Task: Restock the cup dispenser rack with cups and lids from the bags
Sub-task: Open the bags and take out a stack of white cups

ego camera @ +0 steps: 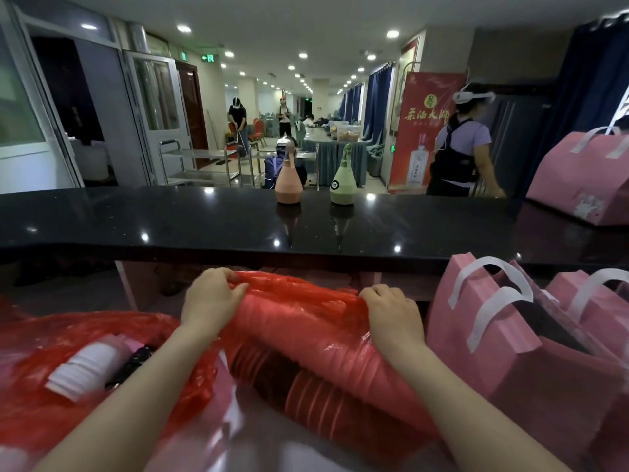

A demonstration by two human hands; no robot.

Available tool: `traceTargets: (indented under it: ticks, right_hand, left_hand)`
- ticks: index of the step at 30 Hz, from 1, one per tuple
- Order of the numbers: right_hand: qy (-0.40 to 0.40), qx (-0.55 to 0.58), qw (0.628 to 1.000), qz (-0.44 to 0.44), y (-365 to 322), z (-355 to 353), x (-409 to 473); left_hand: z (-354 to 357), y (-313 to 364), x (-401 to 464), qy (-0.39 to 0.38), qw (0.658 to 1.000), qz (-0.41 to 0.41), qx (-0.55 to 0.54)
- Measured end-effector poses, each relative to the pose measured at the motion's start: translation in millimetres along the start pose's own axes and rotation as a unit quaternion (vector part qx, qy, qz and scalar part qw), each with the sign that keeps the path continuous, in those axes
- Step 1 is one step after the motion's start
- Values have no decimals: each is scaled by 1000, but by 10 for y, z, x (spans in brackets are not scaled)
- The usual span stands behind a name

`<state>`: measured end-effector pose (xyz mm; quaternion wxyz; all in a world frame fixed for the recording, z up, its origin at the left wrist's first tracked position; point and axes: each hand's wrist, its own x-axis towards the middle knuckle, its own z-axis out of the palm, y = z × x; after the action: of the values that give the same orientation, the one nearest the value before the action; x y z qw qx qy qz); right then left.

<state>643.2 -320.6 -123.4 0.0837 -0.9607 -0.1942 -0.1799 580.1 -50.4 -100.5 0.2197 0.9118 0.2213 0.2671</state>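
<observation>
Hands (212,298) (391,310) grip red bag (299,301) of cups, pink bags (503,335) beside.

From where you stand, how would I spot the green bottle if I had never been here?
Find the long black counter across the room. Two bulb-shaped bottles stand near its far edge; the green bottle is the right-hand one, beside the pink bottle. Only it is pale green with a dark round label.

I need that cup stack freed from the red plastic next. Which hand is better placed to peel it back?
Probably the left hand: its fingers already pinch the loose red plastic at the stack's far end. The right hand grips the cup stack mid-length, steadying it.
</observation>
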Motion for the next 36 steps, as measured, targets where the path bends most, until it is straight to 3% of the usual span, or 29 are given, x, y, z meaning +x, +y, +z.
traceTargets:
  ticks: [3,7,11,15,18,20,23,25,31,34,36]
  right_hand:
    - [21,19,1000,1,-36,-60,-3]
    - [4,148,987,-70,-228,-140,19]
    - [-33,116,989,-89,-349,-149,0]
    - [-14,116,987,-108,-253,-160,-120]
    - [-21,81,993,-87,-166,-171,-263]
    - [-19,79,994,-69,-118,-205,-366]
    - [-30,64,994,-80,-15,-246,-543]
    - [-44,45,995,-81,-31,-278,-679]
    - [-94,-26,991,-91,-178,-420,-1008]
    - [-115,-112,982,-98,-294,-463,-1246]
    - [-76,-154,981,-96,-356,-437,-1390]
  left_hand:
    - [-70,-52,11,-29,999,13,20]
    - [2,130,-97,17,983,180,-15]
    - [112,383,-158,-37,955,293,-39]
    - [141,335,-119,-198,943,266,25]
    - [132,176,-83,-216,948,232,6]
    - [112,99,-72,-228,945,220,-83]
    - [30,31,-15,-225,911,185,-291]
    - [-58,7,-2,-221,901,178,-327]
    - [-203,-57,-160,-244,920,301,-61]
    - [-238,-98,-282,-236,887,375,133]
    - [-249,-124,-364,-214,871,403,180]
